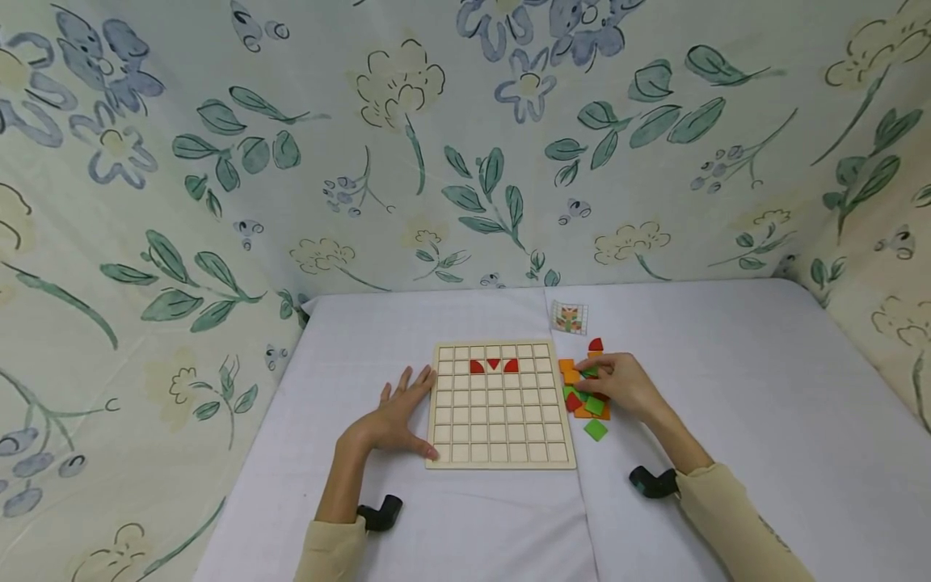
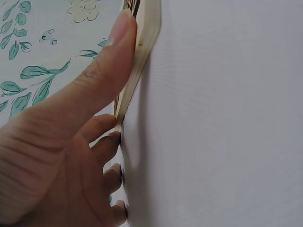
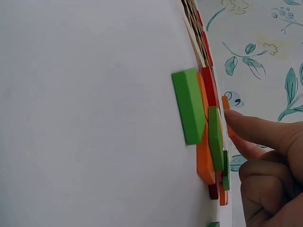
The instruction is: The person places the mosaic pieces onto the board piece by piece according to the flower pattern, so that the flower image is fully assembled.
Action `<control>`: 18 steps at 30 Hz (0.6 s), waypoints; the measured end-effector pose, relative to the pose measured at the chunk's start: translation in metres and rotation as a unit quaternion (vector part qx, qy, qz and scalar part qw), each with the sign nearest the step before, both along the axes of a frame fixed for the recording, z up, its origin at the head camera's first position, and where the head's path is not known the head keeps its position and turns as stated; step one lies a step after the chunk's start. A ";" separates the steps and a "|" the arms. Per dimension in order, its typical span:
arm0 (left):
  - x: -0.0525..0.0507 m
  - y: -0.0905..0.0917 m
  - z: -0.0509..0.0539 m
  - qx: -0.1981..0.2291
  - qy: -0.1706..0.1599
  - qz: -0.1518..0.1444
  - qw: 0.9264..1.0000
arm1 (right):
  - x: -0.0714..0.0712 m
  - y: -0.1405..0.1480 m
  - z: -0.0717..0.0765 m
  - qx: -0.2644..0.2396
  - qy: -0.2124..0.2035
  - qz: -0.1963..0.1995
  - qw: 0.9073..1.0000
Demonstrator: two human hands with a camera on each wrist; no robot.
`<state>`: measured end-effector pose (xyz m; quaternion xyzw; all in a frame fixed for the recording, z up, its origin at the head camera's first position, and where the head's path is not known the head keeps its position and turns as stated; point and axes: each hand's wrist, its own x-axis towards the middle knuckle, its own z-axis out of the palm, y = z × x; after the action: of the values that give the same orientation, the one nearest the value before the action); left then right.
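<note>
A pale wooden grid board [image 1: 502, 466] lies on the table. In one of its upper rows sit two red quarter-round tiles [image 1: 476, 368] with a red triangle tile [image 1: 493, 364] between them. My left hand [image 1: 393, 420] is spread along the board's left side, thumb [image 2: 120, 35] and fingertips touching the rim. Over a heap of coloured tiles at the board's right, my right hand [image 1: 624, 386] pinches an orange tile [image 3: 225, 101] between thumb and finger. Around it are green tiles [image 3: 189, 106], orange ones and red ones, partly covered by the hand.
A small pattern card [image 1: 570, 318] with a coloured figure lies beyond the heap. One green tile [image 1: 596, 430] lies apart at the near side, a red quarter-round tile [image 1: 596, 344] at the far side. Flowered cloth [image 1: 494, 202] hangs behind the white-covered table [image 1: 480, 525].
</note>
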<state>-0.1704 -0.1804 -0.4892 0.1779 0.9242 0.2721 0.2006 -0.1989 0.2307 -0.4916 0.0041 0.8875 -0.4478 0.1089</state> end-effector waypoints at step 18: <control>-0.001 -0.001 0.000 0.006 0.002 -0.003 1.000 | -0.008 -0.071 -0.003 -0.049 0.015 0.031 0.998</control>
<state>-0.1713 -0.1812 -0.4894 0.1820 0.9225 0.2765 0.1984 -0.2072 0.1596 -0.4943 -0.0358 0.8657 -0.4871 0.1094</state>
